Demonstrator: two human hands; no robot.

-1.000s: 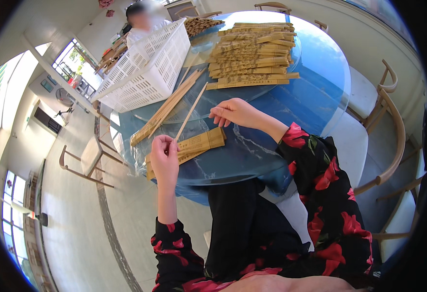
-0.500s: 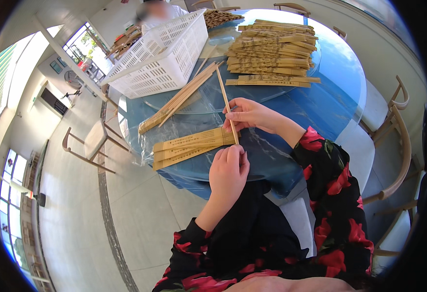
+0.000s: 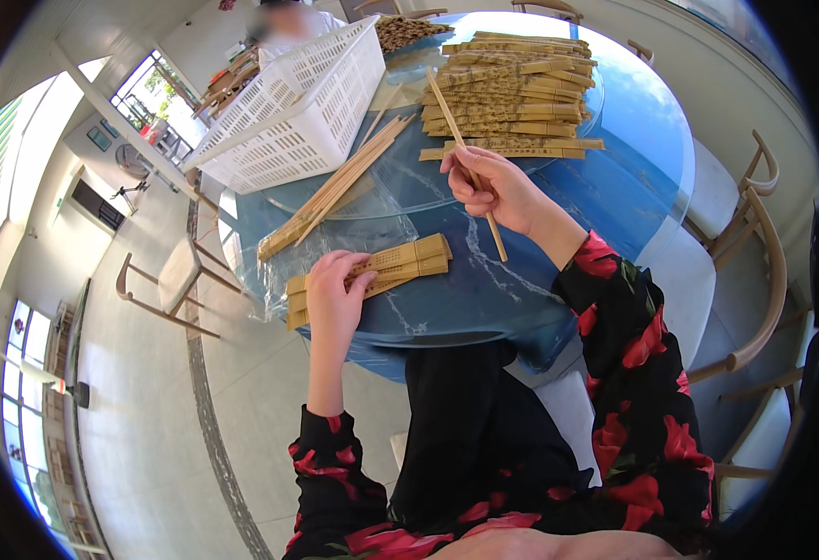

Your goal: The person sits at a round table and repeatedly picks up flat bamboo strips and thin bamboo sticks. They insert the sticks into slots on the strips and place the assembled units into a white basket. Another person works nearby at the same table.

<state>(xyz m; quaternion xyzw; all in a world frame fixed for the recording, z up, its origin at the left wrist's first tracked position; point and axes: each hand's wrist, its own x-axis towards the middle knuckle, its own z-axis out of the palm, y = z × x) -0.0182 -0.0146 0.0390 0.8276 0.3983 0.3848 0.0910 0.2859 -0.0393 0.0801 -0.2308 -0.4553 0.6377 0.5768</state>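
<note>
Between the fingers and thumb of my right hand (image 3: 491,189) is a pair of light wooden chopsticks (image 3: 501,245), or perhaps a single stick; I cannot tell which. It slants over the table, its upper end toward the far side. My left hand (image 3: 335,289) is closed over the left part of a few tan paper chopstick sleeves (image 3: 416,254), fingers bent and thumb toward their middle. Dark print runs along the sleeves, which lie near the table's front edge. Behind them, a bundle of loose chopsticks (image 3: 358,177) rests partly on another tan sleeve and clear plastic.
A white slotted plastic basket (image 3: 283,145) stands at the back left. Filled sleeves form a tall pile (image 3: 512,93) at the back right. A darker heap (image 3: 409,34) lies farther back. The round table (image 3: 522,289) has blue covering; chairs (image 3: 178,280) surround it. Another person sits beyond the basket.
My left hand has left the chopsticks' lower end and moved left onto the sleeves. My right hand has lifted the chopsticks up and to the right, away from the sleeves.
</note>
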